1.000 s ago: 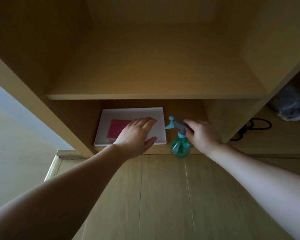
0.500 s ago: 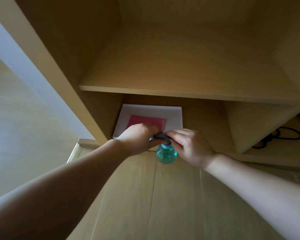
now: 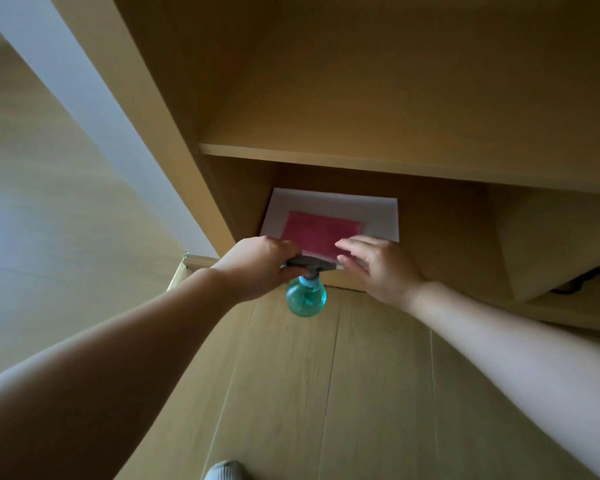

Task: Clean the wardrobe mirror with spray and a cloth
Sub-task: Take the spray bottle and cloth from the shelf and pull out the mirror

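A teal spray bottle (image 3: 305, 299) with a grey trigger head hangs just in front of the lowest shelf, and my left hand (image 3: 257, 265) is shut on that head. My right hand (image 3: 378, 268) is open beside it, fingers spread over the near edge of a pink cloth (image 3: 319, 233). The cloth lies flat in a white tray (image 3: 378, 213) on the bottom shelf of the wooden wardrobe. No mirror is in view.
An empty wooden shelf (image 3: 395, 164) juts out just above the tray. A side panel (image 3: 174, 161) of the wardrobe runs up at the left. A black cable (image 3: 582, 285) lies in the compartment at the right. Wooden floor lies below, with my socked foot (image 3: 224, 471) on it.
The spray bottle passed from my right hand to my left hand. My right hand let go and opened over the pink cloth. The view shifted right and closer to the shelf.
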{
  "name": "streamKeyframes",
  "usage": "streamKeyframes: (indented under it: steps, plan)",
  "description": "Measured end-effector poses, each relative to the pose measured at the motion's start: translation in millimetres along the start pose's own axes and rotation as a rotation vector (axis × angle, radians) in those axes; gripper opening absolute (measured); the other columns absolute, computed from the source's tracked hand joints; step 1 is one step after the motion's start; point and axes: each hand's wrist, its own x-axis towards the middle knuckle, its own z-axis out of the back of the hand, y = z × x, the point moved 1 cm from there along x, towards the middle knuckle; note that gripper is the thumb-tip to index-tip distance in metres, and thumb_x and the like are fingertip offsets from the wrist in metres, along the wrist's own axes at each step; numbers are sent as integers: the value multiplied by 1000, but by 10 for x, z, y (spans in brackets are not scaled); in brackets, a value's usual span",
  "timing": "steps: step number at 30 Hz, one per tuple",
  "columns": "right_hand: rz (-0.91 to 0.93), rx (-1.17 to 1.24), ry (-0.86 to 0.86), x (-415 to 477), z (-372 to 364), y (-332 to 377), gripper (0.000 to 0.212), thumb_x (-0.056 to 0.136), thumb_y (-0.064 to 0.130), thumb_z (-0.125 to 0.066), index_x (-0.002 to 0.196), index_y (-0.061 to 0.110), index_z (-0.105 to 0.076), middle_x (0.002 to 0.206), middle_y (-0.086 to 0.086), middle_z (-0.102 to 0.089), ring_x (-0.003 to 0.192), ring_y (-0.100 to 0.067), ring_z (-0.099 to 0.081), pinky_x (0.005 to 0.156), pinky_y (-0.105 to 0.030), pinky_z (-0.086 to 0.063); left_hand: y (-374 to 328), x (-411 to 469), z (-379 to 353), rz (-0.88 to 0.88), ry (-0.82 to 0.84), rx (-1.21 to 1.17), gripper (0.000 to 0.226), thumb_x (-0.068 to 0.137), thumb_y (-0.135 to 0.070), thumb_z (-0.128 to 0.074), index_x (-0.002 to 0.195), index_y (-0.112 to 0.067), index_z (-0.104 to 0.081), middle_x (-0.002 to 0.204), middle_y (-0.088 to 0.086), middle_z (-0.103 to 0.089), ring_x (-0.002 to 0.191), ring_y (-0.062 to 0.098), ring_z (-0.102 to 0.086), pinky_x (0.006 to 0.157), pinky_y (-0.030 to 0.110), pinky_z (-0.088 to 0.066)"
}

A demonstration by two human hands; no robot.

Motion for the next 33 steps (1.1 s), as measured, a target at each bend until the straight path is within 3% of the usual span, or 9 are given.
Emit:
streamKeyframes:
  steps: [4, 7, 13, 21, 27, 33]
  plan:
    - [-252, -148, 302, 173, -273, -275, 54, 101, 39, -45, 149, 17, -38, 157, -7, -34, 143, -25, -33, 116, -40, -31, 181, -120, -2, 17, -14, 45, 34, 91, -54, -52, 102, -25, -65, 88, -5, -69, 71, 18, -57, 56, 26, -34]
    - [-300, -289, 418, 302, -498, -404, 63, 100, 50, -40, 154, 21, -23, 164, -9, -11, 149, -30, -16, 118, -43, -20, 301, -198, -4, 29, 2, 69, 34, 92, -54, -50, 103, -26, -65, 90, -6, -69, 71, 16, -57, 58, 27, -42]
    - [-324, -378, 525, 533, -859, -464, 70, 99, 57, -32, 157, 27, -5, 164, -11, 7, 151, -35, 0, 122, -46, -5, 500, -319, -31, 35, -4, 51, 38, 92, -57, -46, 103, -26, -65, 92, -6, -70, 77, 18, -63, 66, 34, -53]
    - [-391, -373, 591, 773, -1166, -655, 65, 102, 53, -24, 156, 28, 1, 165, -8, 9, 151, -35, 2, 121, -48, -11, 631, -396, -80, 38, 37, 37, 43, 93, -57, -40, 106, -25, -66, 90, -7, -69, 77, 18, -63, 70, 35, -52]
    - [-462, -374, 570, 887, -1353, -738, 71, 99, 59, -26, 157, 25, -1, 165, -12, 4, 150, -36, 3, 120, -52, -6, 633, -440, -80, 32, 26, 18, 40, 94, -55, -42, 109, -25, -65, 94, -7, -69, 79, 17, -63, 70, 33, -52]
    - [-487, -394, 599, 943, -1446, -779, 66, 100, 53, -34, 156, 24, -12, 164, -11, -4, 149, -38, -4, 117, -54, -13, 642, -471, -35, 29, -2, -25, 40, 93, -54, -44, 107, -25, -66, 91, -9, -69, 74, 15, -62, 67, 31, -53]
